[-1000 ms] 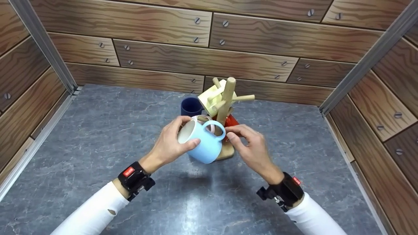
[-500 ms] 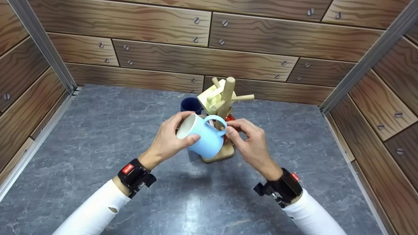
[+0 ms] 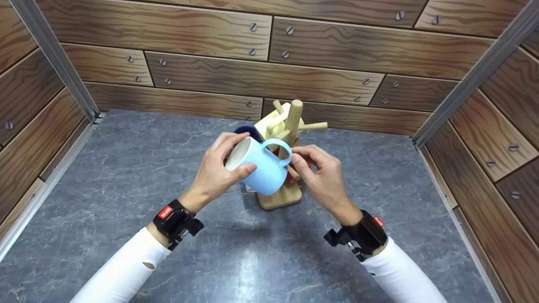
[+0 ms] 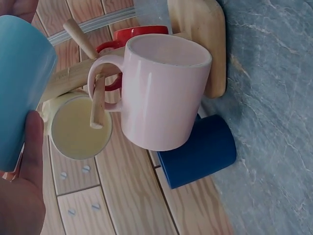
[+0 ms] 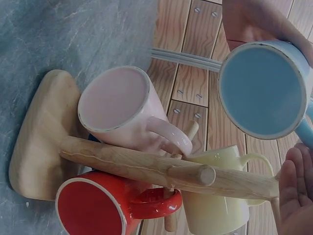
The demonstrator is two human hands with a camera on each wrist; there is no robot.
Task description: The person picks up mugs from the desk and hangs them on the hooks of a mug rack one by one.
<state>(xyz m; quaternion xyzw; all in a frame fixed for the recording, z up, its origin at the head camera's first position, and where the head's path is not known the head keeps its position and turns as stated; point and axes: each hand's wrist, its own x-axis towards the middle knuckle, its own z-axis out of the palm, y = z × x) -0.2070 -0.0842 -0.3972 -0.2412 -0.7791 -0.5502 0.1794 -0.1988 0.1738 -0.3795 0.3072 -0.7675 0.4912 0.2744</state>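
Note:
A light blue mug (image 3: 265,172) is tilted in mid-air in front of a wooden mug tree (image 3: 296,113). My left hand (image 3: 214,172) grips its body near the rim, thumb on the near side. At the handle's right side, the thumb and index finger of my right hand (image 3: 323,179) pinch it, though the fingertips' contact is partly hidden. A pink mug (image 4: 164,98) hangs by its handle on a lower peg. On other pegs are a red mug (image 5: 90,208) and a pale yellow mug (image 5: 215,210).
A dark blue mug (image 4: 200,152) is low behind the pink one; whether it hangs or stands I cannot tell. The tree's base (image 3: 281,198) rests on the grey marbled tabletop (image 3: 147,168). Wood-patterned walls (image 3: 210,75) enclose the back and sides.
Both hands have moved farther up the head view, carrying the light blue mug. My right fingertips have come from beside the handle onto it. More of the tree's base now shows.

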